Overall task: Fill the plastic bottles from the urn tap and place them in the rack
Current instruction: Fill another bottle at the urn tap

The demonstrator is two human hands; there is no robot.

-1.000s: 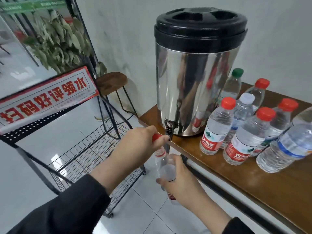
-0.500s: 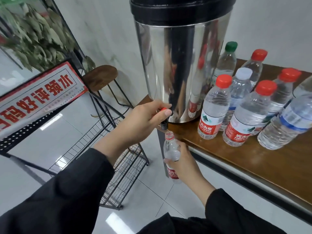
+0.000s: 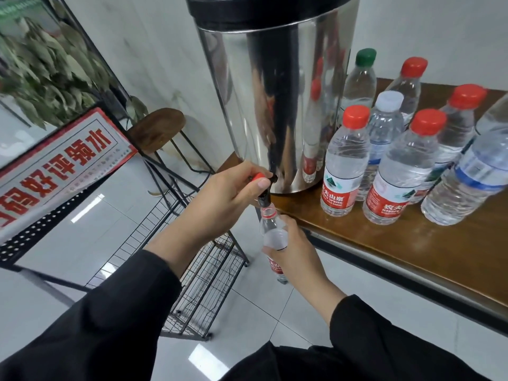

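Note:
A steel urn [image 3: 272, 92] with a black lid stands at the left end of a wooden table [image 3: 398, 251]. My left hand [image 3: 220, 204] grips the red tap lever [image 3: 258, 176] at the urn's base. Under the black spout my right hand [image 3: 294, 251] holds an open clear plastic bottle [image 3: 270, 229] upright, its mouth right below the spout. The bottle has a red label low down. A black wire rack [image 3: 192, 270] stands on the floor to the left, below the tap.
Several capped bottles [image 3: 345, 166] with red, white and green caps stand on the table right of the urn. A red-and-white sign [image 3: 55, 166] leans on the rack's upper shelf, with a wooden stool [image 3: 156, 127] and a leafy plant [image 3: 46, 72] behind. White tiled floor below.
My view has dropped and closed in on the urn. My right hand has brought the bottle's mouth up close under the spout. My left hand stays on the lever.

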